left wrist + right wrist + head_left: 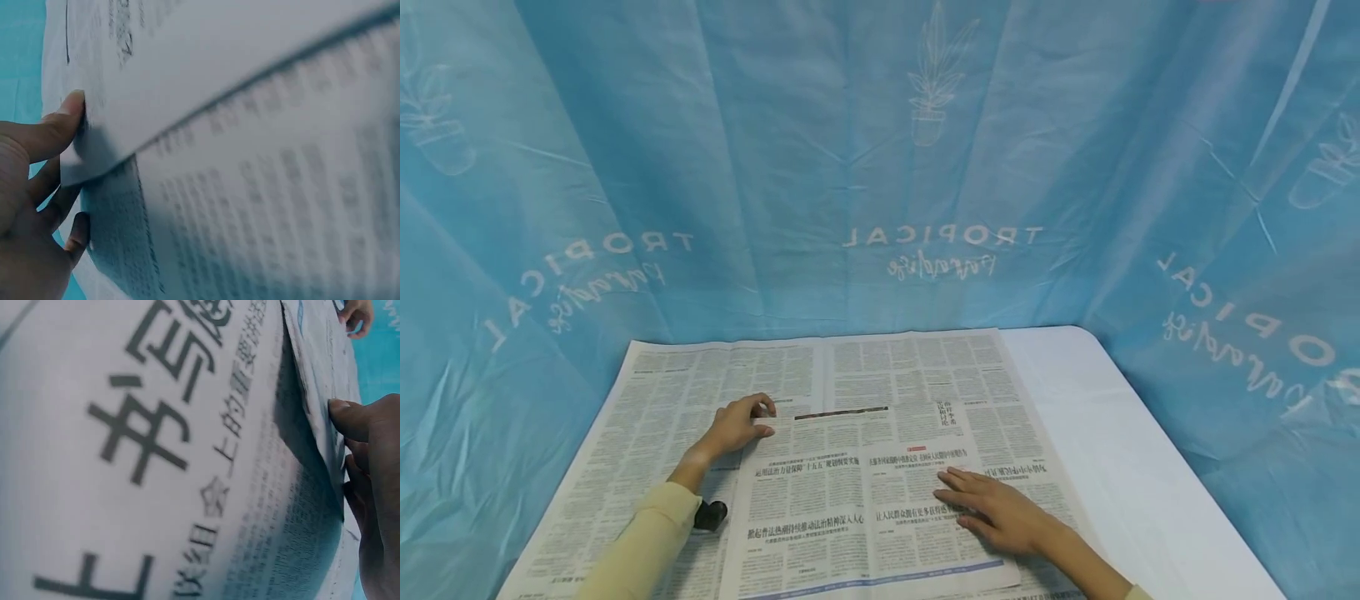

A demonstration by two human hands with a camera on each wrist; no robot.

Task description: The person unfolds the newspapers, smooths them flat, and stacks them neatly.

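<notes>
A folded newspaper (805, 500) lies on top of wider spread newspaper sheets (670, 383). At its far left corner my left hand (737, 425) pinches the paper; in the left wrist view the thumb is on the near face and the fingers are behind the sheet. My right hand (1000, 508) rests at the folded newspaper's right side, its fingers fairly straight across the page. In the right wrist view its thumb (350, 419) touches the raised paper edge, while the other fingers are partly hidden.
Under the sheets is a white table (1120, 442), bare along its right side. A blue curtain (865, 167) with printed plants and lettering surrounds the back and sides. A small black device (710, 515) is at my left wrist.
</notes>
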